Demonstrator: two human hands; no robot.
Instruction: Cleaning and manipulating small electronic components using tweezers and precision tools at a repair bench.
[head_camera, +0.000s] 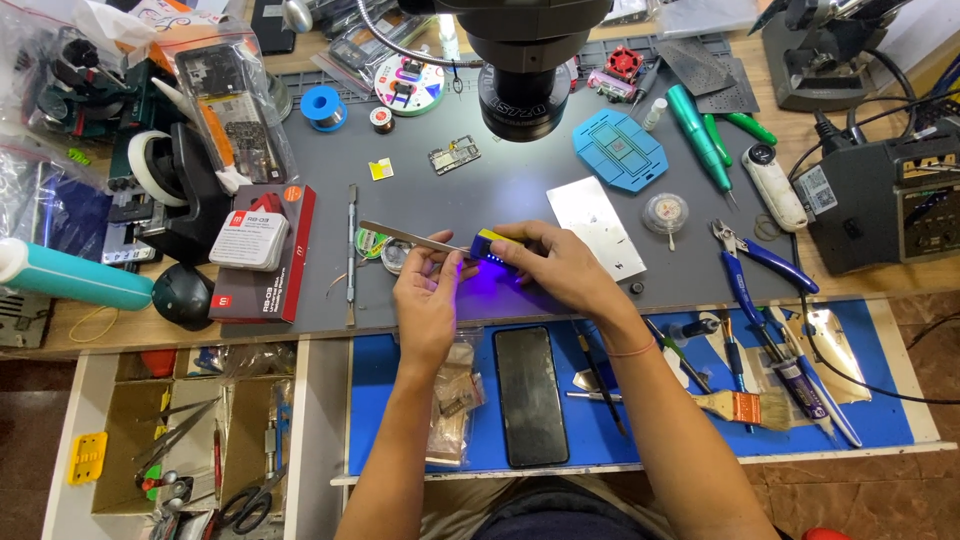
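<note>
Head view: looks straight down on a repair worktop (560, 290), both hands meeting at centre.
Right hand (560, 262): fingers (522, 240) closed around a small yellow-and-blue lamp (492, 243) that throws violet light onto the grey mat.
Left hand (428, 292): fingers (452, 262) pinched together at the glow, just beside the lamp's tip; what they pinch is too small to tell.
Tweezers (410, 235): long metal pair lying flat, running left from the hands, near end hidden behind them.
Above hands: microscope head (525, 60) hanging over the mat.
Near side: black phone (530, 395) face up on the blue mat, between the forearms.
Right side: blue-handled pliers (750, 262), flat brush (745, 407).
Left side: red-and-grey box (265, 250).
</note>
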